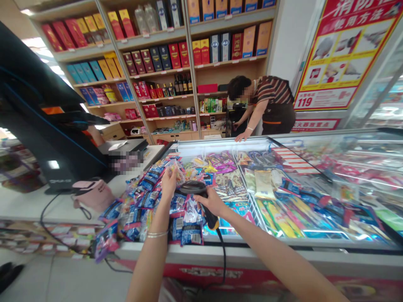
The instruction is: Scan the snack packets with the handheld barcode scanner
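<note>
My right hand (pixel 215 202) is wrapped round the handle of a black barcode scanner (pixel 192 187), whose head points left over the freezer. A cord hangs from the scanner's lower end. My left hand (pixel 170 181) is closed on a small clear snack packet (pixel 178 171), just left of the scanner head. Beneath both hands lies a pile of blue snack packets (pixel 147 199), several with barcodes facing up. One pink and purple packet (pixel 107 239) overhangs the freezer's front left edge.
The open chest freezer (pixel 252 242) holds many wrapped ice creams behind wire dividers. At left stand a black checkout terminal (pixel 63 126) and a pink cup (pixel 94 195) on a white counter. A co-worker (pixel 273 100) bends over beyond the freezer, before shelves of boxed bottles.
</note>
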Available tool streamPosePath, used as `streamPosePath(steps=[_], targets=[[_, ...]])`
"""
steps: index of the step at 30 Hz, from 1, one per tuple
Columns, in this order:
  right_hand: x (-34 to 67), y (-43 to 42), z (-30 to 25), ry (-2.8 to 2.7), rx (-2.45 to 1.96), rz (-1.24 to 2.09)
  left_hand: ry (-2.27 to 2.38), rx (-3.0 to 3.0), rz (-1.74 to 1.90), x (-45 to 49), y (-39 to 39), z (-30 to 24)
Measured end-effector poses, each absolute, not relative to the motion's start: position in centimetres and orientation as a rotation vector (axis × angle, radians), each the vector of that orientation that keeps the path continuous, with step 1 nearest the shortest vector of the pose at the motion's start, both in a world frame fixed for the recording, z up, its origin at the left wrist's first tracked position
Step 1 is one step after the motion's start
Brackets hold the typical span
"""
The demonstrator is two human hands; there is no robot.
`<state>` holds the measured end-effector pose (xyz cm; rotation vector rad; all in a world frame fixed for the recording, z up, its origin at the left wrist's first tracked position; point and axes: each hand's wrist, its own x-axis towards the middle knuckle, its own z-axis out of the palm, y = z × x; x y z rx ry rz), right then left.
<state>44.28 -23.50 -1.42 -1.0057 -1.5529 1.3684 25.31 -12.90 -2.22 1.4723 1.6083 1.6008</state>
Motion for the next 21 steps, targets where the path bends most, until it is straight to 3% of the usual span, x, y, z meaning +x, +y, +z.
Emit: streamPosePath(steps=[21], targets=[[44.57, -23.85, -0.88, -1.579, -1.031, 1.356, 1.701, 1.525, 1.578, 25.54, -13.75, -1.52]])
